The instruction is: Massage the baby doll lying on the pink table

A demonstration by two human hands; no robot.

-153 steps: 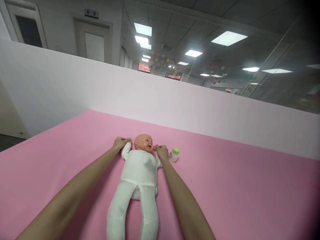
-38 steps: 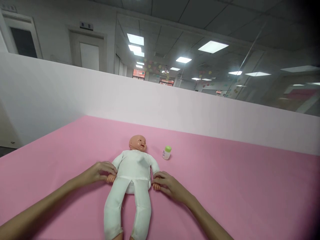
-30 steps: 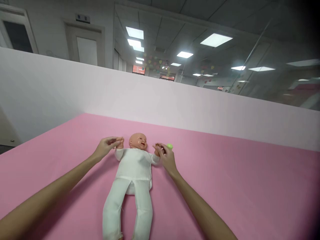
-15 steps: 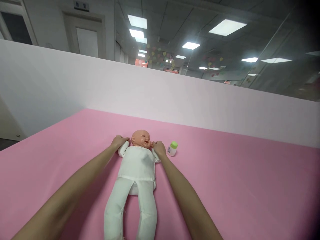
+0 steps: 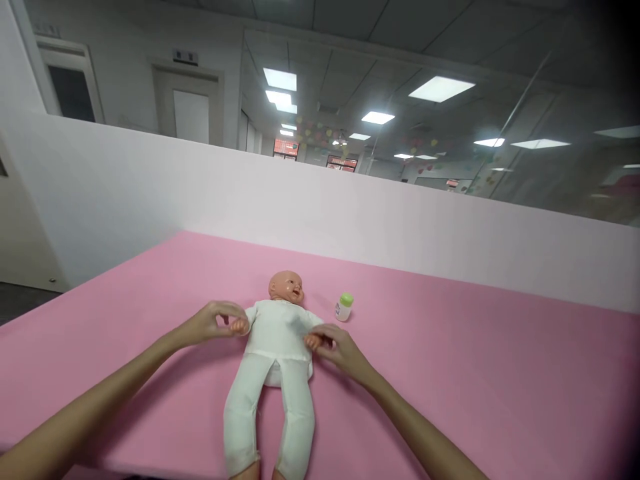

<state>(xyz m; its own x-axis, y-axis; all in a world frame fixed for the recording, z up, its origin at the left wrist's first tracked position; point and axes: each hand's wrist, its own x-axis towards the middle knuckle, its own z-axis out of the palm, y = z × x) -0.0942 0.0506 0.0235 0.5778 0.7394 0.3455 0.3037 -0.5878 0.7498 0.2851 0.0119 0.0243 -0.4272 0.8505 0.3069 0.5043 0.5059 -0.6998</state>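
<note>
A baby doll in a white top and white trousers lies on its back on a pink surface, its head away from me and turned to the right. My left hand grips the doll's hand on the left side, fingers on top and thumb below. On the other side, my right hand is closed round the doll's other hand beside its torso. A small bottle with a green cap stands to the right of the doll's head.
Behind the pink surface runs a low white wall, with glass above it. Doors and lit ceiling panels show beyond. The surface's left edge slants toward the lower left corner.
Both my hands have drawn the doll's arms down from beside its head to beside its torso. The camera view has tilted up slightly.
</note>
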